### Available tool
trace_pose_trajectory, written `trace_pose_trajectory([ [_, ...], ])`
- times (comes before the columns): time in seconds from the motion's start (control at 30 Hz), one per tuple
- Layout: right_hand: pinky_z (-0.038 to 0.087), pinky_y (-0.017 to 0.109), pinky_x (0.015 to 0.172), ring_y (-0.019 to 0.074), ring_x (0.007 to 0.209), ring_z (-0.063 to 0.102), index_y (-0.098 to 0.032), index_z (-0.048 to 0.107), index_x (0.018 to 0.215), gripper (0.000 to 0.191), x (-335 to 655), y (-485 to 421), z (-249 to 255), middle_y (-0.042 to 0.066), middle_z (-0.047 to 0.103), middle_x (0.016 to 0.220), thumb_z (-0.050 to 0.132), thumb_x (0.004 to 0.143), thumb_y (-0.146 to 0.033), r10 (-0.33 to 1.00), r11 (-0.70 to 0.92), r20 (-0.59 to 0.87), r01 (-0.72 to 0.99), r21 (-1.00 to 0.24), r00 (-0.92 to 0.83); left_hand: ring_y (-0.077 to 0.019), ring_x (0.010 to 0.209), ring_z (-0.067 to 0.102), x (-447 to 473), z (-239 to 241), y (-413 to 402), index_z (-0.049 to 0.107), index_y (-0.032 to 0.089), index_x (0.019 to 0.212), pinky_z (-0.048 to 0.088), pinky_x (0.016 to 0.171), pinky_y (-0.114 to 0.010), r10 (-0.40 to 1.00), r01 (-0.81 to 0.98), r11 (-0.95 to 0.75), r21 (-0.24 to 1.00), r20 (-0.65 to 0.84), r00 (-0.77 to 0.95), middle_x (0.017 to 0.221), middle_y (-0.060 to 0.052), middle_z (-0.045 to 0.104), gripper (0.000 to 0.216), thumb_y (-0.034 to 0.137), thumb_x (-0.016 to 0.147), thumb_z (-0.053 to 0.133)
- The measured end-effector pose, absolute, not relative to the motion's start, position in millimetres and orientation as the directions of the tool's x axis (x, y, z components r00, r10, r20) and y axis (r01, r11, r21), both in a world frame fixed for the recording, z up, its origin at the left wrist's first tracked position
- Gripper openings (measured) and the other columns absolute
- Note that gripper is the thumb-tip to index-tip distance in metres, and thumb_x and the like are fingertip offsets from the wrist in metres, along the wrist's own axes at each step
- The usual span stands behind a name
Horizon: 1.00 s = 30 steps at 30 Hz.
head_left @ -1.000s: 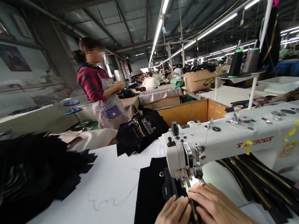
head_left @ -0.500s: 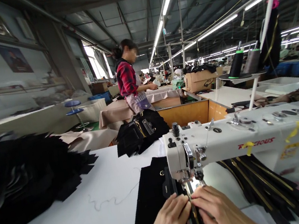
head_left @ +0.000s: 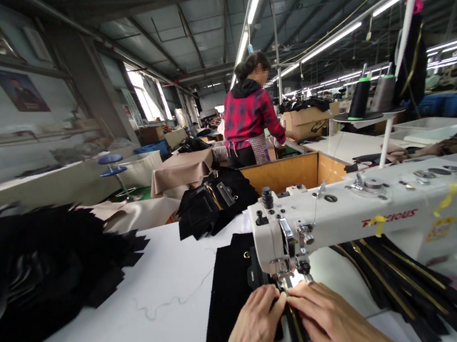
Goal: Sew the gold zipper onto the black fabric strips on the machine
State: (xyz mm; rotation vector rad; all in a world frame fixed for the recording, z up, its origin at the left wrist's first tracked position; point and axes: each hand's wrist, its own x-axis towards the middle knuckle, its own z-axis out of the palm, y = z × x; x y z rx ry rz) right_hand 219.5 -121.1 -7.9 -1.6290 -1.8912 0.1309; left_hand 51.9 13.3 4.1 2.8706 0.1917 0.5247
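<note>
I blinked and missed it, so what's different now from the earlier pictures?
The person in red plaid moved rightward across the view. The black fabric slid forward a little, and the left hand edged forward too. The right hand stayed on the zipper strip, and the sewing machine stayed put.

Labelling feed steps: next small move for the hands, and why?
Probably ease the zipper strip slightly further under the sewing machine: the left hand and right hand nearly meet at it, and a length lies on the near side.
</note>
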Motion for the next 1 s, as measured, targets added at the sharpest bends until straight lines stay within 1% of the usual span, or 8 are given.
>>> trace_pose_trajectory([
  [0.13, 0.051, 0.045, 0.099, 0.0251, 0.105, 0.058, -0.018, 0.061, 0.120, 0.040, 219, -121, -4, 0.011, 0.062, 0.116, 0.044, 0.088, -0.003, 0.894, 0.271, 0.447, 0.833, -0.483, -0.032, -0.0190, 0.088, 0.058, 53, 3, 13, 0.062, 0.018, 0.101, 0.054, 0.077, -0.030, 0.241, 0.066, -0.926, 0.372, 0.446, 0.862, 0.092, -0.006, 0.059, 0.025, 0.007, 0.094, 0.040],
  [0.3, 0.052, 0.039, 0.088, 0.0241, 0.099, 0.056, -0.018, 0.066, 0.105, 0.036, 219, -122, -4, 0.009, 0.061, 0.109, 0.045, 0.083, 0.001, 0.885, 0.292, 0.465, 0.821, -0.490, -0.038, -0.0182, 0.082, 0.057, 54, 2, 14, 0.066, 0.017, 0.096, 0.053, 0.071, -0.027, 0.225, 0.018, -0.929, 0.371, 0.525, 0.821, 0.085, -0.006, 0.060, 0.023, 0.015, 0.098, 0.043],
  [0.43, 0.050, 0.035, 0.088, 0.0211, 0.095, 0.055, -0.017, 0.067, 0.095, 0.032, 217, -124, -1, 0.007, 0.061, 0.099, 0.046, 0.080, 0.002, 0.862, 0.352, 0.501, 0.808, -0.472, -0.083, -0.0186, 0.079, 0.056, 53, -5, 15, 0.064, 0.019, 0.098, 0.049, 0.069, -0.029, 0.167, 0.013, -0.959, 0.284, 0.524, 0.835, 0.086, -0.004, 0.061, 0.022, 0.007, 0.091, 0.048],
  [0.53, 0.049, 0.033, 0.090, 0.0200, 0.095, 0.054, -0.018, 0.068, 0.095, 0.033, 216, -125, 0, 0.006, 0.061, 0.099, 0.046, 0.079, 0.002, 0.860, 0.337, 0.507, 0.815, -0.472, -0.062, -0.0198, 0.080, 0.055, 51, -7, 15, 0.062, 0.019, 0.099, 0.045, 0.068, -0.030, 0.131, 0.024, -0.974, 0.225, 0.475, 0.870, 0.087, -0.002, 0.060, 0.039, -0.004, 0.070, 0.050],
  [0.63, 0.049, 0.034, 0.092, 0.0201, 0.097, 0.054, -0.017, 0.068, 0.097, 0.034, 217, -125, -1, 0.006, 0.061, 0.102, 0.047, 0.079, 0.002, 0.865, 0.334, 0.497, 0.820, -0.465, -0.071, -0.0208, 0.082, 0.055, 50, -7, 16, 0.060, 0.019, 0.101, 0.044, 0.069, -0.031, 0.122, 0.038, -0.979, 0.198, 0.433, 0.893, 0.090, -0.002, 0.059, 0.052, -0.006, 0.057, 0.047],
  [0.8, 0.049, 0.034, 0.092, 0.0210, 0.099, 0.056, -0.018, 0.068, 0.100, 0.034, 219, -124, -4, 0.007, 0.063, 0.103, 0.048, 0.079, 0.001, 0.869, 0.338, 0.489, 0.818, -0.466, -0.081, -0.0213, 0.084, 0.055, 51, -12, 18, 0.057, 0.020, 0.099, 0.047, 0.073, -0.032, 0.114, 0.044, -0.981, 0.191, 0.377, 0.919, 0.093, -0.002, 0.060, 0.056, -0.002, 0.049, 0.045],
  [0.9, 0.049, 0.033, 0.090, 0.0210, 0.097, 0.057, -0.018, 0.070, 0.101, 0.033, 221, -120, -9, 0.007, 0.065, 0.103, 0.051, 0.079, -0.002, 0.859, 0.340, 0.505, 0.830, -0.442, -0.083, -0.0217, 0.083, 0.056, 52, -20, 22, 0.058, 0.020, 0.099, 0.049, 0.072, -0.032, 0.077, 0.009, -0.988, 0.152, 0.445, 0.892, 0.090, -0.003, 0.061, 0.058, -0.001, 0.047, 0.044],
  [1.0, 0.050, 0.032, 0.089, 0.0203, 0.094, 0.057, -0.019, 0.071, 0.099, 0.030, 224, -115, -19, 0.006, 0.066, 0.101, 0.055, 0.076, -0.006, 0.841, 0.345, 0.532, 0.858, -0.381, -0.102, -0.0221, 0.090, 0.059, 52, -24, 30, 0.059, 0.020, 0.108, 0.052, 0.080, -0.031, 0.007, -0.036, -0.996, 0.076, 0.506, 0.862, 0.097, -0.004, 0.063, 0.063, 0.000, 0.050, 0.044],
])
